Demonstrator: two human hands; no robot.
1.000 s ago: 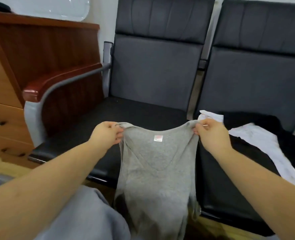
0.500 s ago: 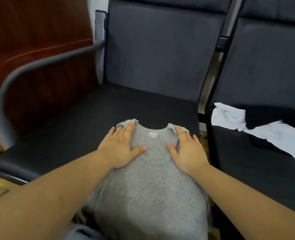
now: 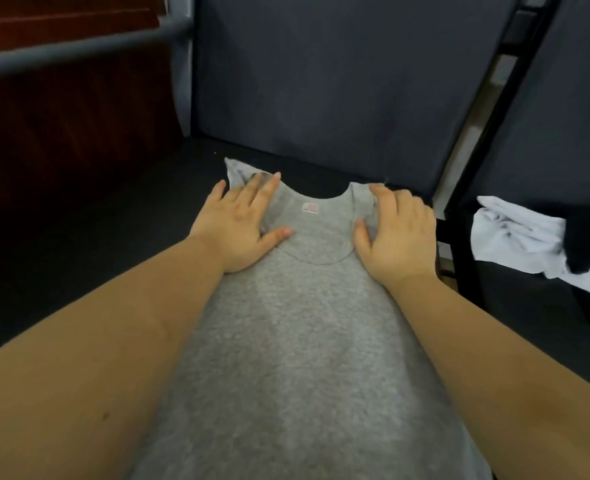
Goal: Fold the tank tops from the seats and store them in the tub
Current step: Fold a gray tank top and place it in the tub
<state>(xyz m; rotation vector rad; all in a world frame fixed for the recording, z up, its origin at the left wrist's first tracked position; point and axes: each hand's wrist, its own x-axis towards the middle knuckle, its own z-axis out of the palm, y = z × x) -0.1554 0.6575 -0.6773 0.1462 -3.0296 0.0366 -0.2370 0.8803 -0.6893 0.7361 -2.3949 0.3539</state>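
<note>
While the heather-grey cotton tank top (image 3: 304, 323) lies face-up along the black padded seat (image 3: 89, 258) at centre frame, left hand (image 3: 240, 225) presses flat, fingers straight, on its left strap. Right hand (image 3: 395, 237) rests on the right strap, fingers slightly bent. White crumpled garment (image 3: 515, 244) and black garment (image 3: 588, 237): neighbouring seat, right edge.

Grey tank top (image 3: 300, 341) now flat on seat (image 3: 89, 258), farther back under both palms

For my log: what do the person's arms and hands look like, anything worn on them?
Both forearms are bare as far as the frame shows: no sleeves, gloves, watch or rings visible on the left hand or right hand. Nails are short and unpainted.
</note>
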